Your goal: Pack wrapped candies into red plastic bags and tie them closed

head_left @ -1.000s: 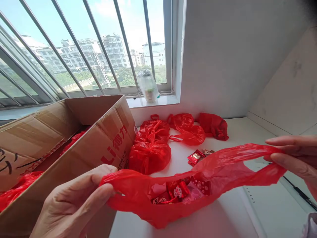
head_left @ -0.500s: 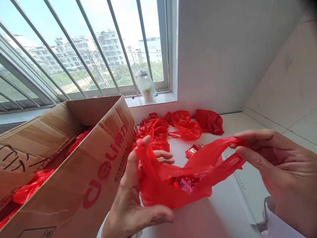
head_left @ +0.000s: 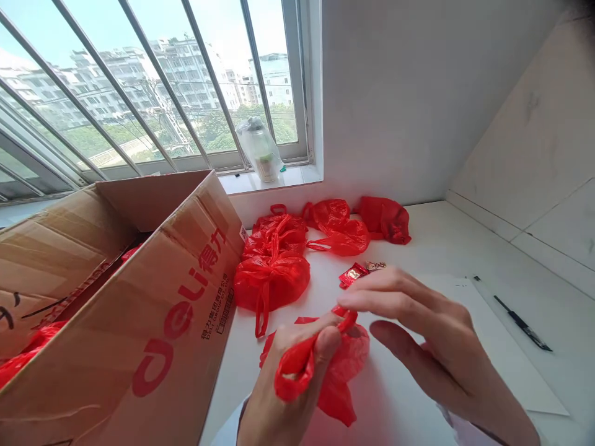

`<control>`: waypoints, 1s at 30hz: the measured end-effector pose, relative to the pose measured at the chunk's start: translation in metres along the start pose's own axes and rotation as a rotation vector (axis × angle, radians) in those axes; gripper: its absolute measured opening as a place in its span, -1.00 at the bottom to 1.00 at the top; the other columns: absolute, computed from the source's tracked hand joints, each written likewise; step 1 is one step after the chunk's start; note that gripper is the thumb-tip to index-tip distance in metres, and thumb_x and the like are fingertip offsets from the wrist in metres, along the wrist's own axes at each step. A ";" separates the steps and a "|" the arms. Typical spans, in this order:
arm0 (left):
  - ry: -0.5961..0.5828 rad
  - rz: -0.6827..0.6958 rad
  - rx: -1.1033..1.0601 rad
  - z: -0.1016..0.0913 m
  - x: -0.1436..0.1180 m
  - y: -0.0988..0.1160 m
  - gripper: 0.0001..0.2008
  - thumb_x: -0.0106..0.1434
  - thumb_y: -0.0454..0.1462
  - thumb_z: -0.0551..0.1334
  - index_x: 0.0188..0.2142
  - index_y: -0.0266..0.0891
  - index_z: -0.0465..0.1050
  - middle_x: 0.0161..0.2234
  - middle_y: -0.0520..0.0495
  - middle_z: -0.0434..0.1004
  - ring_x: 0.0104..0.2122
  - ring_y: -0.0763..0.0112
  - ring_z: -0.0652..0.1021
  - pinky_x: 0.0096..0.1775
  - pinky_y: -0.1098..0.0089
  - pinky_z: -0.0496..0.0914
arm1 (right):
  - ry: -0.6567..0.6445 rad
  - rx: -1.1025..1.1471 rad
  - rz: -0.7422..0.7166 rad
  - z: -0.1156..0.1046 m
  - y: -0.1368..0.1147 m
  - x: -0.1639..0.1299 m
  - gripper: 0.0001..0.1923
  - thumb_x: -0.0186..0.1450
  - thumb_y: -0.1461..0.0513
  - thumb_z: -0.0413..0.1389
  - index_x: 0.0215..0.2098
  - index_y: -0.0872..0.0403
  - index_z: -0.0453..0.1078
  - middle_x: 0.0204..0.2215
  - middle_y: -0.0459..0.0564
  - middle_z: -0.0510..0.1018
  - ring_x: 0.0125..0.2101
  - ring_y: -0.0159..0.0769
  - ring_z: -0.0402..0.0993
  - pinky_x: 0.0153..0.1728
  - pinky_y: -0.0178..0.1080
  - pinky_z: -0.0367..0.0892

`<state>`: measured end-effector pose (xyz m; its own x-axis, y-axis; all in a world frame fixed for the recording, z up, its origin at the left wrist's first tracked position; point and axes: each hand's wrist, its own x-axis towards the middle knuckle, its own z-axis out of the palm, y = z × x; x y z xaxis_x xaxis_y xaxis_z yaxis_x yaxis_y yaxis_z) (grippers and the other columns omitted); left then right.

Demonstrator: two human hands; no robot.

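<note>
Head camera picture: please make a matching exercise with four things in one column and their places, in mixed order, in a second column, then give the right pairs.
Things:
1. pen
2. clear bag with a cup
3. cardboard box
4. loose candy packets

Places:
A. on the window sill
B. at the left, standing open on the table
C. on the table between the tied red bags and the right hand
D. at the far right of the table

Pairs: 1-D, 2-A, 3-B, 4-C
</note>
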<state>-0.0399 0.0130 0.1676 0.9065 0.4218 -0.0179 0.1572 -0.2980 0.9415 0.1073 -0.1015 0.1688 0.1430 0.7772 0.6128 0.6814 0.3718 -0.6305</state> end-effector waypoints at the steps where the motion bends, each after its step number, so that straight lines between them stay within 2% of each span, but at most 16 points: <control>1: 0.034 -0.009 0.028 -0.003 0.001 -0.001 -0.60 0.39 -0.05 -0.04 -0.32 -0.13 0.49 -0.47 0.02 0.43 -0.47 0.40 0.41 -0.36 0.41 0.40 | -0.030 -0.026 0.057 -0.003 0.007 0.003 -0.64 0.38 0.27 0.04 0.12 -0.10 0.32 -0.02 -0.03 0.52 -0.05 -0.26 0.46 -0.04 -0.21 0.40; 3: 0.089 -0.079 0.000 -0.006 0.003 -0.004 -0.60 0.38 -0.02 -0.01 -0.36 -0.16 0.47 -0.46 0.02 0.40 -0.46 0.42 0.38 -0.37 0.45 0.38 | -0.147 0.030 0.115 -0.004 0.021 0.008 -0.71 0.35 0.25 0.10 0.04 -0.06 0.39 -0.14 -0.04 0.57 -0.18 -0.31 0.50 -0.18 -0.27 0.41; 5: 0.101 -0.157 -0.057 -0.007 0.003 -0.006 -0.58 0.35 0.03 0.02 -0.39 -0.19 0.45 -0.50 0.04 0.34 -0.50 0.47 0.33 -0.45 0.49 0.32 | -0.189 0.172 0.160 0.001 0.032 0.012 -0.85 0.36 0.26 0.10 -0.13 -0.01 0.46 -0.39 -0.13 0.57 -0.38 -0.41 0.48 -0.33 -0.35 0.38; 7: 0.063 -0.229 -0.147 -0.009 0.004 -0.006 -0.56 0.33 0.08 0.02 -0.31 -0.19 0.45 -0.57 0.09 0.26 -0.59 0.52 0.24 -0.56 0.52 0.20 | -0.090 0.248 0.233 0.008 0.040 0.012 -0.86 0.36 0.31 0.07 -0.24 0.00 0.48 -0.50 -0.18 0.54 -0.47 -0.46 0.43 -0.37 -0.37 0.36; 9: 0.034 -0.281 -0.250 -0.011 0.005 -0.005 -0.53 0.33 0.12 -0.03 -0.10 -0.14 0.39 -0.66 0.15 0.19 -0.67 0.56 0.19 -0.61 0.54 0.11 | 0.039 0.247 0.321 0.012 0.045 0.010 -0.88 0.34 0.30 0.10 -0.25 -0.01 0.48 -0.45 -0.16 0.55 -0.46 -0.45 0.44 -0.38 -0.37 0.37; 11: -0.003 -0.291 -0.361 -0.015 0.008 -0.005 -0.48 0.35 0.13 -0.08 0.08 -0.11 0.25 -0.71 0.18 0.23 -0.71 0.53 0.25 -0.61 0.55 0.15 | 0.151 0.223 0.374 0.014 0.044 0.006 -0.90 0.32 0.29 0.13 -0.25 -0.03 0.48 -0.40 -0.15 0.56 -0.45 -0.44 0.45 -0.40 -0.38 0.38; 13: -0.058 -0.239 -0.454 -0.020 0.012 -0.008 -0.50 0.37 0.09 -0.09 0.10 -0.14 0.22 -0.67 0.13 0.35 -0.65 0.48 0.38 -0.52 0.51 0.28 | 0.206 0.190 0.317 0.012 0.035 0.002 -0.86 0.30 0.32 0.14 -0.25 -0.06 0.47 -0.40 -0.15 0.56 -0.42 -0.42 0.46 -0.38 -0.37 0.39; 15: -0.128 -0.182 -0.500 -0.025 0.015 -0.011 -0.61 0.39 0.01 -0.03 -0.01 -0.17 0.33 -0.54 0.06 0.44 -0.55 0.50 0.43 -0.42 0.50 0.33 | 0.111 0.177 0.157 0.009 0.021 0.002 -0.77 0.28 0.39 0.13 -0.21 -0.07 0.45 -0.40 -0.13 0.55 -0.40 -0.39 0.46 -0.35 -0.33 0.40; 17: -0.227 -0.148 -0.492 -0.032 0.015 -0.013 -0.75 0.35 -0.09 0.12 -0.16 -0.21 0.40 -0.43 0.04 0.44 -0.49 0.55 0.40 -0.39 0.53 0.30 | -0.158 0.164 0.008 0.007 0.005 0.004 -0.76 0.31 0.40 0.08 -0.17 -0.04 0.45 -0.41 -0.08 0.56 -0.40 -0.33 0.45 -0.33 -0.27 0.42; 19: -0.336 -0.095 -0.377 -0.038 0.013 -0.013 -0.85 0.27 -0.20 0.24 -0.26 -0.25 0.38 -0.40 0.05 0.41 -0.48 0.58 0.35 -0.41 0.55 0.26 | -0.453 0.144 -0.067 0.004 -0.006 0.007 -0.81 0.34 0.35 0.05 -0.15 0.03 0.46 -0.41 -0.01 0.59 -0.39 -0.30 0.44 -0.30 -0.23 0.43; 21: -0.361 -0.008 -0.135 -0.040 0.008 -0.011 -0.93 0.24 -0.32 0.23 -0.32 -0.26 0.33 -0.44 0.07 0.37 -0.49 0.58 0.31 -0.42 0.54 0.22 | -0.563 0.180 -0.073 0.003 -0.005 0.009 -0.83 0.35 0.32 0.07 -0.14 0.06 0.46 -0.40 -0.01 0.61 -0.37 -0.30 0.45 -0.25 -0.24 0.43; 23: -0.296 0.105 0.184 -0.037 0.002 -0.009 -0.88 0.20 -0.46 0.12 -0.38 -0.24 0.26 -0.49 0.10 0.31 -0.52 0.57 0.27 -0.46 0.53 0.18 | -0.420 0.298 -0.020 0.005 0.005 0.009 -0.80 0.34 0.32 0.09 -0.09 0.00 0.45 -0.35 -0.06 0.61 -0.32 -0.34 0.47 -0.22 -0.27 0.41; 25: -0.204 0.233 0.504 -0.029 -0.002 -0.010 -0.78 0.13 -0.55 0.03 -0.41 -0.21 0.20 -0.52 0.13 0.26 -0.57 0.55 0.19 -0.53 0.50 0.09 | -0.224 0.379 0.120 0.012 0.019 0.009 -0.76 0.39 0.29 0.03 -0.03 -0.06 0.43 -0.24 -0.08 0.59 -0.24 -0.37 0.48 -0.17 -0.29 0.40; 26: -0.153 0.309 0.649 -0.024 -0.003 -0.010 -0.76 0.12 -0.57 0.00 -0.43 -0.20 0.19 -0.53 0.12 0.25 -0.59 0.54 0.16 -0.55 0.47 0.05 | -0.189 0.404 0.201 0.017 0.026 0.010 -0.73 0.42 0.27 -0.03 0.00 -0.06 0.41 -0.19 -0.07 0.58 -0.20 -0.37 0.48 -0.16 -0.29 0.39; 28: -0.002 0.460 0.878 -0.016 -0.003 -0.011 -0.75 0.18 -0.55 -0.03 -0.47 -0.21 0.18 -0.53 0.09 0.29 -0.61 0.51 0.18 -0.57 0.43 0.03 | -0.259 0.444 0.308 0.029 0.038 0.011 -0.69 0.45 0.25 -0.12 0.06 -0.03 0.38 -0.15 -0.05 0.56 -0.17 -0.36 0.48 -0.16 -0.29 0.39; 30: 0.165 0.558 0.981 -0.011 0.000 -0.011 -0.74 0.28 -0.51 -0.04 -0.48 -0.22 0.21 -0.50 0.05 0.35 -0.57 0.49 0.28 -0.56 0.43 0.09 | -0.369 0.472 0.302 0.039 0.045 0.011 -0.71 0.41 0.28 -0.09 0.02 0.02 0.38 -0.24 -0.07 0.54 -0.23 -0.37 0.46 -0.21 -0.31 0.38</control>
<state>-0.0457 0.0260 0.1610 0.8948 0.1066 0.4336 0.0528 -0.9895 0.1343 0.1120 -0.0563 0.1286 -0.0335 0.9735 0.2263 0.2512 0.2274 -0.9409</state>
